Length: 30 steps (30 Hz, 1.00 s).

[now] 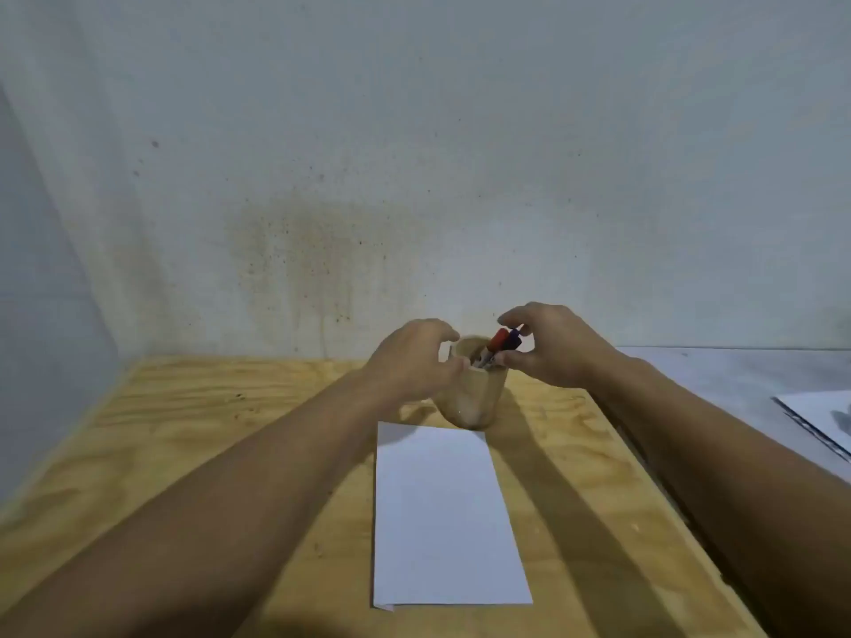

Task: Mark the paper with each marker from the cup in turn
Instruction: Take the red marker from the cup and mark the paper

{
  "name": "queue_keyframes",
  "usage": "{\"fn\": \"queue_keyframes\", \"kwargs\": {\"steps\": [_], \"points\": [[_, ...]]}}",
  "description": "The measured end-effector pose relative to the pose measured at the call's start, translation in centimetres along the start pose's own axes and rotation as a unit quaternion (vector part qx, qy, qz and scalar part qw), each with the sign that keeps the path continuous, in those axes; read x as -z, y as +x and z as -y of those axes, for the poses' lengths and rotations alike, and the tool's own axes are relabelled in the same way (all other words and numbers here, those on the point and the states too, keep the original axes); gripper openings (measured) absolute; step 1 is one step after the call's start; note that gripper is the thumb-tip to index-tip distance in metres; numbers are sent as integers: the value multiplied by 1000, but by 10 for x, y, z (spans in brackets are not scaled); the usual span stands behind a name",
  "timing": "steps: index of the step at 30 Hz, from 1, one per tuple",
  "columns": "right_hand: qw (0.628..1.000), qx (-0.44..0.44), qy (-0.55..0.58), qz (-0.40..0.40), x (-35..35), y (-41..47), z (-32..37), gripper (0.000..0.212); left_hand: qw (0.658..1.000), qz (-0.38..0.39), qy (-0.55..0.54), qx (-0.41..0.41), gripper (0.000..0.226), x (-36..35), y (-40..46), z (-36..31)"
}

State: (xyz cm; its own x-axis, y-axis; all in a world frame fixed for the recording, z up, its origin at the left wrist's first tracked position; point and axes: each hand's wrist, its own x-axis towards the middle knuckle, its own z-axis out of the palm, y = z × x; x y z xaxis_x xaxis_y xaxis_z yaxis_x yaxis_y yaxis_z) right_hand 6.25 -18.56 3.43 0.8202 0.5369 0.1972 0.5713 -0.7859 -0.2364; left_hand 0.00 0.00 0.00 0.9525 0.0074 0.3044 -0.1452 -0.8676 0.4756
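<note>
A tan wooden cup (469, 398) stands on the plywood table just beyond a blank white sheet of paper (444, 518). Markers stick out of it, a red-capped one (497, 339) and a dark purple-capped one (512, 341). My left hand (414, 361) curls around the cup's left rim and side. My right hand (548, 345) hovers over the cup's right side, with thumb and fingers closing around the marker caps. Whether the fingers grip a marker is unclear in the blur.
The plywood table (184, 453) meets a stained pale wall (414, 177) behind the cup. A grey surface (737, 375) lies to the right with a white sheet (824, 421) at its edge.
</note>
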Motion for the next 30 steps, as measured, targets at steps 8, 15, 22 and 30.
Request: {"fn": "queue_keyframes", "kwargs": {"steps": [8, 15, 22, 30], "points": [[998, -28, -38, -36, -9, 14, 8, 20, 999, -30, -21, 23, 25, -15, 3, 4], [995, -19, -20, -100, 10, 11, 10, 20, 997, -53, -50, 12, 22, -20, 6, 9], [957, -72, 137, -247, 32, -20, 16, 9, 974, -136, -174, 58, 14, -14, -6, -4], [837, -177, 483, -186, -20, -61, 54, 6, 785, -15, -579, 219, 19, 0, -36, -20]]}}
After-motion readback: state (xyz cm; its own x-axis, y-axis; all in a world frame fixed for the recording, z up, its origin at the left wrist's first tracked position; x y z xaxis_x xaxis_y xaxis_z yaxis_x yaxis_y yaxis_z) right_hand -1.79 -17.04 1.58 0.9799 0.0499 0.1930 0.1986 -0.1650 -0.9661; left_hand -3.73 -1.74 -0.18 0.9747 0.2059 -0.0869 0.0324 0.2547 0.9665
